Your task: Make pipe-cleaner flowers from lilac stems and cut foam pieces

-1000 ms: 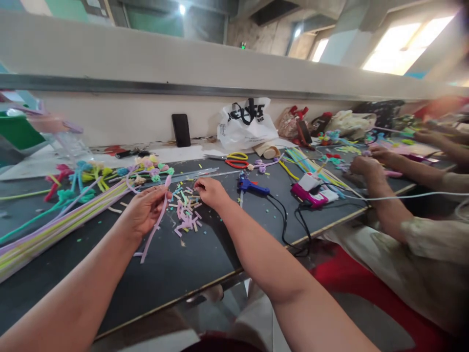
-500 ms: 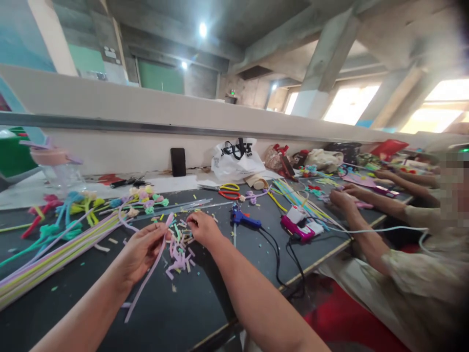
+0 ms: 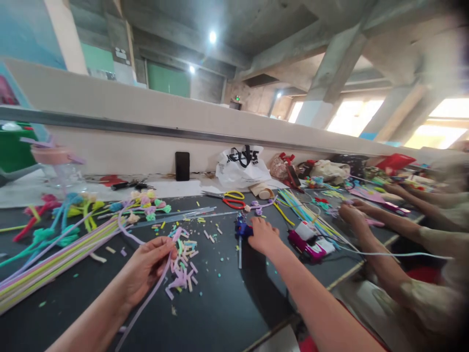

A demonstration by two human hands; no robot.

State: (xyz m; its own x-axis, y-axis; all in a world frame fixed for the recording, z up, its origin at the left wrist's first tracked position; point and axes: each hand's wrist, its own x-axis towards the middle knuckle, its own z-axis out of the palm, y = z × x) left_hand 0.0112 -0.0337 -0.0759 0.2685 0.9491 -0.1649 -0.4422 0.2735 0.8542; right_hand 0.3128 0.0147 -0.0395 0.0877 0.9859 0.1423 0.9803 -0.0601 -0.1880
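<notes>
A lavender pipe cleaner is pinched between the thumb and fingers of my left hand; its long tail hangs down toward the table's near edge. Just right of that hand lies a heap of short cut pieces, mostly lavender, with some yellow and pale green. My right hand has its fingers curled over the handle of a blue hot glue gun, which lies on the table, its handle mostly hidden by the hand. A thin clear stick points from the gun toward me.
Long pipe cleaners and fuzzy flowers lie at left. Behind are scissors, a phone and a white bag. A magenta glue gun lies right, near a co-worker's hands.
My right hand has moved right from the heap of cut pieces to the blue glue gun and closed on its handle. My left hand still pinches the lavender pipe cleaner.
</notes>
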